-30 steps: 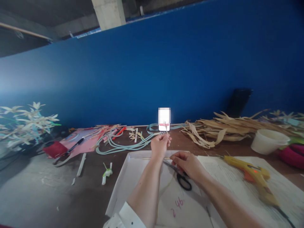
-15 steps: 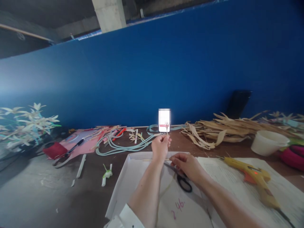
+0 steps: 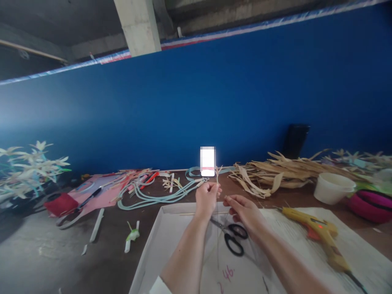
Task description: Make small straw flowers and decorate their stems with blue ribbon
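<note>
My left hand [image 3: 207, 200] pinches a thin stem with a pale, dried husk-like tip [image 3: 217, 170] rising above the fingers. Below it a fine wire-like strand [image 3: 218, 245] hangs down over the tray. Close by on the right, my right hand [image 3: 243, 208] has its thumb and forefinger pressed together; whatever they grip is too small to make out. Under the hands lies a shallow white tray [image 3: 147, 249] with pink handwritten figures. Black-handled scissors [image 3: 234, 246] rest in it, their blades partly behind my left wrist. A thin stick [image 3: 186, 214] lies along the tray's far side.
A yellow glue gun [image 3: 320, 226] with a red light lies on paper at right. Behind are dried husks [image 3: 284, 171], a white tub [image 3: 332, 190] and a bright phone screen [image 3: 208, 161]. Leftward lie pale blue cords [image 3: 156, 200], red ribbon [image 3: 61, 204] and husk flowers [image 3: 30, 163].
The view has shifted, so most things sit lower and slightly left. My right hand has lifted a little from over the scissors, showing both handle loops. The hanging strand now shows clearly.
</note>
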### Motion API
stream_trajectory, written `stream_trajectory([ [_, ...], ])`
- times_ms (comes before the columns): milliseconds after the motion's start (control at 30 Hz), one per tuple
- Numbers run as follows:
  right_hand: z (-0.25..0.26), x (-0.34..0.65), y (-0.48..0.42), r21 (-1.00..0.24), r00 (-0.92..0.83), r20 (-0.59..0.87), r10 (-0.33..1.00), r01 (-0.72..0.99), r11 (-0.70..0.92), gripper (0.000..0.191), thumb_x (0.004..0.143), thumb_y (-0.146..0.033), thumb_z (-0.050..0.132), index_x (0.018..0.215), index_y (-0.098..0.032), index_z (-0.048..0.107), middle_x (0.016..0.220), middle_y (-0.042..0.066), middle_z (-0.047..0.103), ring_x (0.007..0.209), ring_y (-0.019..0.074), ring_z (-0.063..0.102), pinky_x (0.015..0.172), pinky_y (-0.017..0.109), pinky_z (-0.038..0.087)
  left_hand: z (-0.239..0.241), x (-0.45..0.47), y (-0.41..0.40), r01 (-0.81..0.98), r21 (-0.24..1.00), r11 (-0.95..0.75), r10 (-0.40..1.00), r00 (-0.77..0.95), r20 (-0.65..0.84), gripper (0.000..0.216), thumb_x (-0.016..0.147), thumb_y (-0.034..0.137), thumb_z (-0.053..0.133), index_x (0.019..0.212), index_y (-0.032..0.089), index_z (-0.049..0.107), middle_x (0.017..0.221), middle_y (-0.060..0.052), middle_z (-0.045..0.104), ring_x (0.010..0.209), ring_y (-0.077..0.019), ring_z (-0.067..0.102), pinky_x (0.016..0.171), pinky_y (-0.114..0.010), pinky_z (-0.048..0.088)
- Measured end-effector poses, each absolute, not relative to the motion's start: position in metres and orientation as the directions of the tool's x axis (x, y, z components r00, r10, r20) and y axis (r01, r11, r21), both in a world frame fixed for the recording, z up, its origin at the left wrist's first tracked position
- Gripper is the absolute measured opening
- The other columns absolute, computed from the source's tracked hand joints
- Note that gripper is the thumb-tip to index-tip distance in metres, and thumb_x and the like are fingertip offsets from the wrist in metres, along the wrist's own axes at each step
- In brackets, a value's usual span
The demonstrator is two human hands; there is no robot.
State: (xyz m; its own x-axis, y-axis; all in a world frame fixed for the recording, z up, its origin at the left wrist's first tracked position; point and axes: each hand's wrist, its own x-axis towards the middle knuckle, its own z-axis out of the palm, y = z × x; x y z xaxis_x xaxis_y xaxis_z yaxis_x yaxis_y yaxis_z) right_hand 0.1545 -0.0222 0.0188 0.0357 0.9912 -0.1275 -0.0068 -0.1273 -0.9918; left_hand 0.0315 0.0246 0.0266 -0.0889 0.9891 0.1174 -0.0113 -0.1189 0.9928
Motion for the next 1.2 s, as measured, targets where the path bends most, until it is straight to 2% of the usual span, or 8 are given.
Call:
stream_trajectory([
  [333, 0.004, 0.154, -0.017, -0.995, 0.023, -0.1, 0.995, 0.026, -0.101, 0.025, 0.071, -0.042, 0.058, 0.075, -0.017, 0.064, 0.076, 0.003, 0.065, 0.054, 0.0082, 0.048, 0.042, 0.017, 0.035, 0.015, 0.028, 0.032, -0.231, 0.972, -0.049, 0.997, -0.077, 0.033, 0.025, 0.066, 0.034, 0.063, 0.077, 0.011, 0.067, 0.064, -0.004, 0.063, 0.048, -0.0071, 0.048, 0.049, -0.021, 0.038],
  [533, -0.003, 0.153, -0.016, -0.992, 0.013, -0.087, 0.996, 0.089, -0.088, 0.026, 0.073, -0.043, 0.056, 0.076, -0.017, 0.064, 0.072, 0.002, 0.064, 0.051, 0.0088, 0.048, 0.041, 0.018, 0.034, 0.015, 0.027, 0.032, -0.253, 0.967, -0.027, 0.997, -0.083, 0.006, 0.023, 0.064, 0.031, 0.063, 0.075, 0.011, 0.067, 0.064, -0.004, 0.062, 0.048, -0.0059, 0.046, 0.048, -0.019, 0.037],
  [1000, -0.003, 0.152, -0.016, -0.988, 0.011, -0.107, 0.994, 0.111, -0.107, 0.026, 0.072, -0.043, 0.057, 0.074, -0.018, 0.064, 0.066, 0.0, 0.06, 0.046, 0.0082, 0.043, 0.041, 0.02, 0.033, 0.015, 0.024, 0.034, -0.232, 0.972, -0.026, 0.995, -0.105, 0.001, 0.022, 0.065, 0.03, 0.064, 0.073, 0.009, 0.065, 0.062, -0.003, 0.06, 0.047, -0.0062, 0.048, 0.049, -0.021, 0.041],
  [1200, -0.004, 0.152, -0.017, -0.99, 0.031, -0.099, 0.995, 0.098, -0.101, 0.028, 0.071, -0.045, 0.057, 0.072, -0.019, 0.064, 0.068, 0.001, 0.062, 0.047, 0.0089, 0.046, 0.041, 0.021, 0.034, 0.016, 0.022, 0.034, -0.311, 0.95, -0.007, 0.996, -0.084, -0.02, 0.026, 0.062, 0.033, 0.067, 0.073, 0.01, 0.065, 0.06, -0.002, 0.059, 0.045, -0.0051, 0.045, 0.047, -0.02, 0.038],
])
